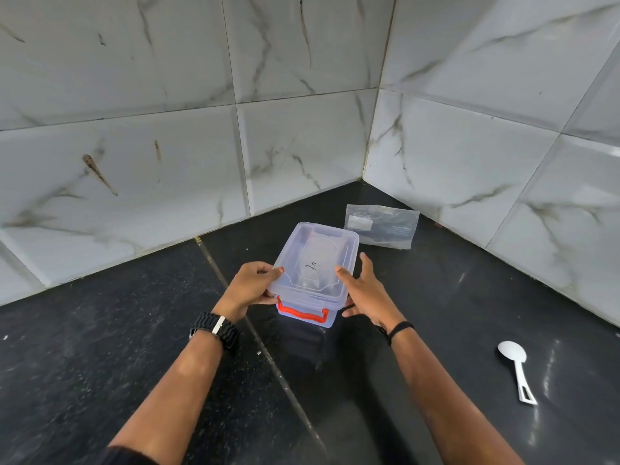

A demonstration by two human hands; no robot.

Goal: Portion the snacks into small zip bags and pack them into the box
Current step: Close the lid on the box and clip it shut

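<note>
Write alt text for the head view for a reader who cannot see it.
The left hand and right hand hold a clear lidded box with a red handle on a black counter in a tiled corner. A clear bag lies behind it, a white spoon to the right.

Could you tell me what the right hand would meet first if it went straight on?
Likely the clear bag packet lying beyond the box that the right hand touches; depth is unclear.

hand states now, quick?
Left hand: grips the box at its near-left corner.
Right hand: grips the box's right side, thumb on top.
</note>
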